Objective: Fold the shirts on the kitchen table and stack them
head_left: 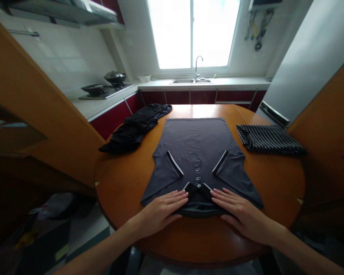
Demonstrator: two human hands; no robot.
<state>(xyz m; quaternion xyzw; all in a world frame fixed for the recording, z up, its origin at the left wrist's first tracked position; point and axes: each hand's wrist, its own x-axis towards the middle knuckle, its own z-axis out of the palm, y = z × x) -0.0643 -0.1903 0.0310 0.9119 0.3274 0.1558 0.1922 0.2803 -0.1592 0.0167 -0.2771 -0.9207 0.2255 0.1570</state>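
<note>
A dark grey polo shirt [199, 141] lies front up on the round wooden table, its collar towards me and its hem at the far side. Both short sleeves, edged in black and white, are folded inward over the front. Several light buttons run down the placket near the black collar [192, 189]. My left hand [163, 210] rests flat on the collar's left side, fingers stretched out. On the collar's right side lies my right hand [239, 212], also flat with its fingers extended. Neither hand grips the cloth.
A crumpled black garment [134, 128] lies at the table's [120, 191] left. On the right sits a folded black-and-white striped garment [271, 139]. Beyond are a counter with a sink [186, 81], a stove with a lidded pan [115, 77], and a fridge [306, 65].
</note>
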